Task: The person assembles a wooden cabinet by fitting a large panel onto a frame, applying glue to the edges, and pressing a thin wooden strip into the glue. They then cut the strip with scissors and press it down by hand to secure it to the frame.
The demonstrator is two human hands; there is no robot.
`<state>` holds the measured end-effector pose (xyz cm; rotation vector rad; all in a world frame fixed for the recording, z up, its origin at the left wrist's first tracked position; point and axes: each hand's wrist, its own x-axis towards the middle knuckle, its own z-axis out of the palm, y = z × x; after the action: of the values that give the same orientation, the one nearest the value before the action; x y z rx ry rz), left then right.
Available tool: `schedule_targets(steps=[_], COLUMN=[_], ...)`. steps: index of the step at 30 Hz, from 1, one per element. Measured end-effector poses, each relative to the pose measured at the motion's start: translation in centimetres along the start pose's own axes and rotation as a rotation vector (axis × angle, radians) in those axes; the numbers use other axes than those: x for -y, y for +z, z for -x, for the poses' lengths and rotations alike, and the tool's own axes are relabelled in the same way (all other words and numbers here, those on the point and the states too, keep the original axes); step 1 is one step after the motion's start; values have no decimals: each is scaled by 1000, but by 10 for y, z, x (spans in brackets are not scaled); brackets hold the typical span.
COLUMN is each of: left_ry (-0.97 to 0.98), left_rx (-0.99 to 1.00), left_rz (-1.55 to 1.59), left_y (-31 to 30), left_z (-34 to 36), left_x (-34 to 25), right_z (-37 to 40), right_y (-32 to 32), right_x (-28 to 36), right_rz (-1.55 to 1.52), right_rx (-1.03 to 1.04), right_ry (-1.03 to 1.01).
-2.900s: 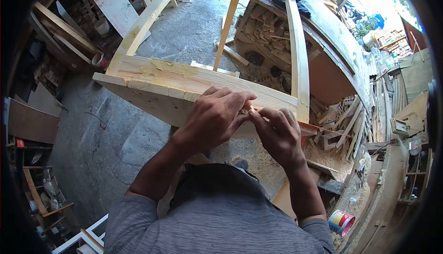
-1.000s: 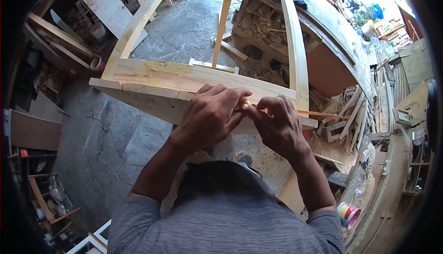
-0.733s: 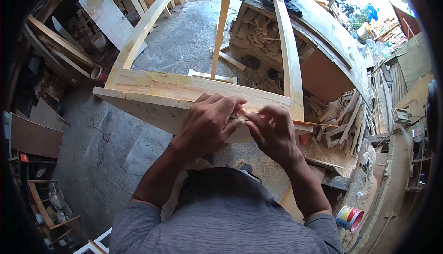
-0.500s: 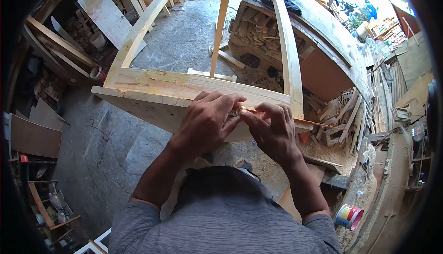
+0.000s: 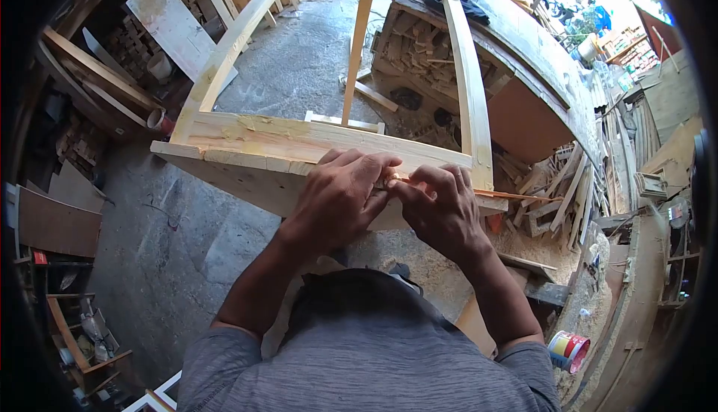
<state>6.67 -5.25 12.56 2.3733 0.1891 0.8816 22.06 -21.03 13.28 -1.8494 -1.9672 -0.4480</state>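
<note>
A pale wooden frame (image 5: pixel 299 137) with curved side pieces rests on a thick board (image 5: pixel 243 159). Over the board's near edge, right of centre, my left hand (image 5: pixel 340 191) is closed, thumb and fingers pinched round something small and pale. Just beside it, my right hand (image 5: pixel 443 206) is also closed, its fingertips meeting the left ones at the same small thing. What each hand grips is mostly hidden by the fingers. A thin orange-brown strip (image 5: pixel 527 197) sticks out to the right from beneath my right hand.
Behind the frame to the right stands a large bench (image 5: pixel 538 60) with wood offcuts (image 5: pixel 426 57) under it. More scraps lie on the floor at right. A paint tin (image 5: pixel 570 350) is at lower right. Planks (image 5: pixel 176 27) lean at upper left.
The thin strip's free end has shifted slightly right and up. My hands keep their pinch, with the fingers moved only a little.
</note>
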Motion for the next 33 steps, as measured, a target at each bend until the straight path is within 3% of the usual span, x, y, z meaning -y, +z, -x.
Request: schedule_targets(steps=[6,15,18,33], left_ry=[1,-18,-24,-17], left_rx=[-7,1,14,2], left_rz=[-6,27,21,25], left_y=[-4,-3,-4,-3], left_z=[-1,-1,-1,-2], left_x=[-4,-5,-4,-6], right_z=[-10,-5,-1,4], right_y=[-12,-10,-8,2], right_x=[8,1,0,0], right_rz=[-78,-51,-139,-22], right_rx=[52,81,3,9], right_ry=[89,68,107,22])
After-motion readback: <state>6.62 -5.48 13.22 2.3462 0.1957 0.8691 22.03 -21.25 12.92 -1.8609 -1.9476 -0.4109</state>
